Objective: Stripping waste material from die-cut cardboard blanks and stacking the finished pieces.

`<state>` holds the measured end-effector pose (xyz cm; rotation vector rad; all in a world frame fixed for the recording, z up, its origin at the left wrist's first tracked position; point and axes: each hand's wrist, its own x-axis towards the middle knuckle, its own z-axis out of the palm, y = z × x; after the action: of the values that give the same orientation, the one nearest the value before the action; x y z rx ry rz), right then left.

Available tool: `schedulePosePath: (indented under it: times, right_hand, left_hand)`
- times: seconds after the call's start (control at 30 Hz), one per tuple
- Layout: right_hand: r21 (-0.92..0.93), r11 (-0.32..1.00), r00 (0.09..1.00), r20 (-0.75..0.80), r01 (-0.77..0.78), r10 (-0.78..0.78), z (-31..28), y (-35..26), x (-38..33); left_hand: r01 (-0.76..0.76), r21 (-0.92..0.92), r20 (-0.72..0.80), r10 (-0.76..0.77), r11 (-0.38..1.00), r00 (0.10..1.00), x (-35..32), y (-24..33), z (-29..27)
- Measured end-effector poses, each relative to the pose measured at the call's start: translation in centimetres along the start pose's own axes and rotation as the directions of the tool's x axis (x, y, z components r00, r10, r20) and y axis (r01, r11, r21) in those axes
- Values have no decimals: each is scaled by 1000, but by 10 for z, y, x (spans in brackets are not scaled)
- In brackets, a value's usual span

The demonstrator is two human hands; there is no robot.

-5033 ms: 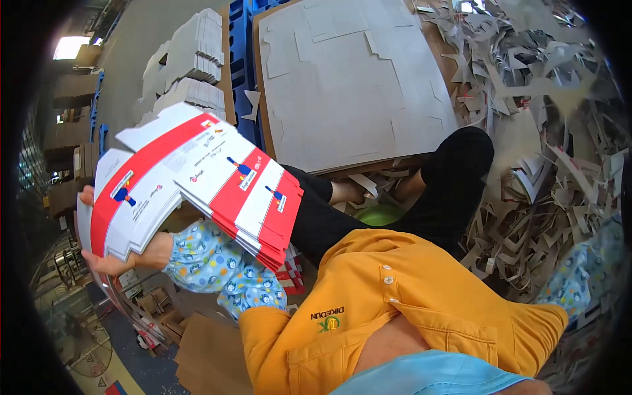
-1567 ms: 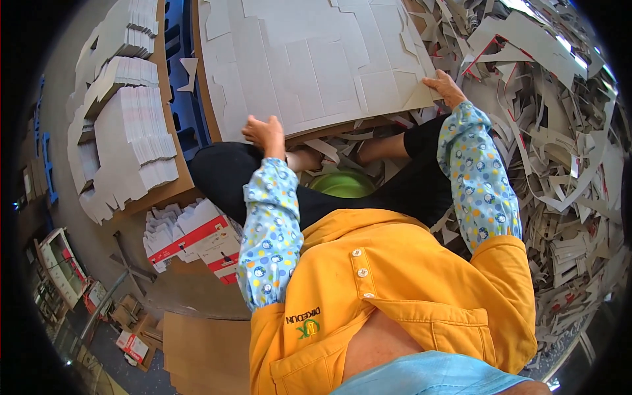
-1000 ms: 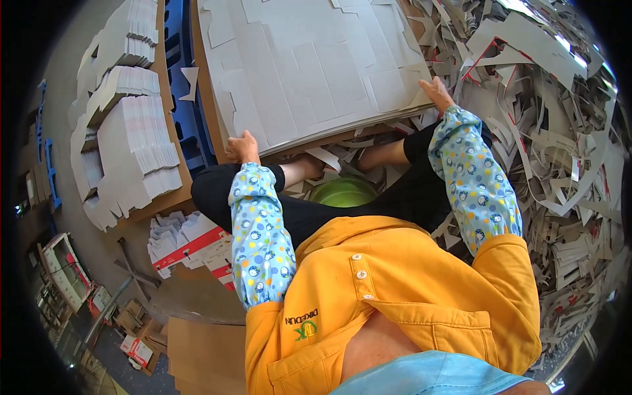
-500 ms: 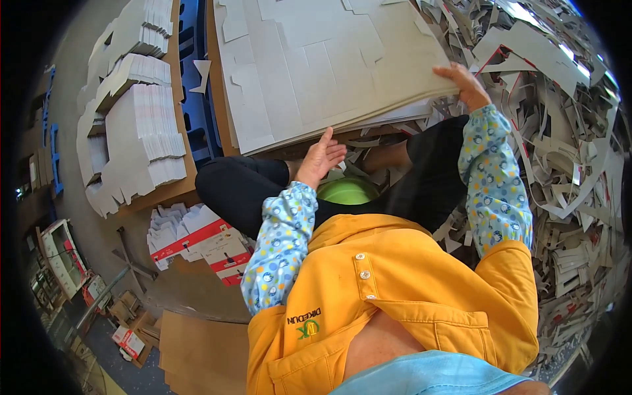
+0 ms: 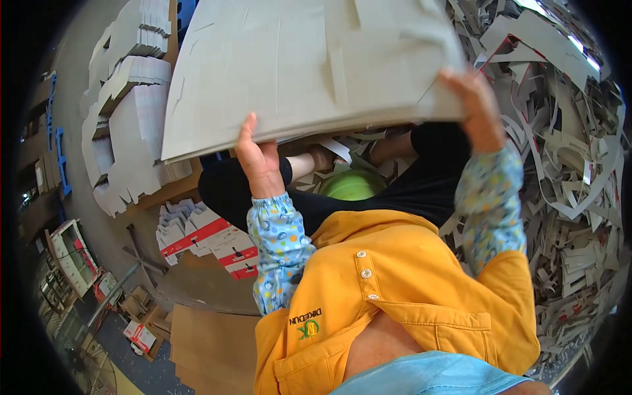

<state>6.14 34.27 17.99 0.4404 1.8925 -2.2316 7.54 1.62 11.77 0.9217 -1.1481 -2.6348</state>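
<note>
Left hand grips the near edge of a big grey cardboard stack, fingers curled up over the edge and thumb under it, while the right hand clasps the stack's near right corner, fingers wrapped over the top. Both hands are closed on the stack, which is tilted up off whatever lies beneath it, so that its long axis runs left to right across the person's lap, away from the body and sloping upward to the far side. Neither hand is nearer than the other; each sits on the same near edge, one toward the left, one at the right end. How many sheets make up the stack I cannot tell, only that several layers show at the edge. Below the stack, between the knees, sits one green bowl-like object. Left of the stack stand several piles of grey cut cardboard blanks, and below those lies one pile of red-and-white printed blanks. Right of the stack, cardboard scraps heap up thickly.
</note>
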Motion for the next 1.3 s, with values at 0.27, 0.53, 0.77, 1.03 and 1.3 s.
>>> schedulePosePath:
  times: [0.27,0.53,0.77,1.03,1.3]
  right_hand:
    - [222,882,899,-47,-415,435,23,189,10]
    - [-32,845,756,-464,-534,461,30,220,26]
    - [61,887,889,37,-457,456,61,170,2]
    - [210,863,886,175,-460,429,38,127,76]
    - [452,841,952,213,-296,221,76,133,83]
  left_hand:
    - [392,-129,-246,-412,911,877,56,-140,-110]
    - [569,-162,-62,-583,807,810,14,-193,-65]
    - [461,-94,-53,-467,882,883,6,-165,-50]
    - [276,109,-150,-259,955,954,-36,-78,-27]
    - [336,14,-80,-334,942,939,-43,-54,-49]
